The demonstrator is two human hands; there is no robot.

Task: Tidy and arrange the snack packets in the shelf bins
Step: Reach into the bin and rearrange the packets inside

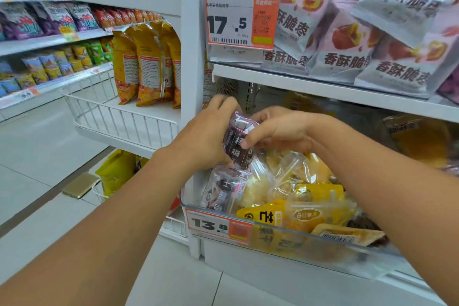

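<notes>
A dark packet [238, 143] is gripped upright between the left hand [206, 139] and right hand [278, 129], seemingly to be stood beside the like packet [223, 189] just below in the bin [273, 230].

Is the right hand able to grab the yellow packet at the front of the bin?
Probably yes. The yellow packet lies uncovered on top, but the right hand holds the dark packet now.

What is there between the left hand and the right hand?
In the head view, a dark plum packet sits between the left hand and the right hand; both grip it above the clear bin.
</notes>
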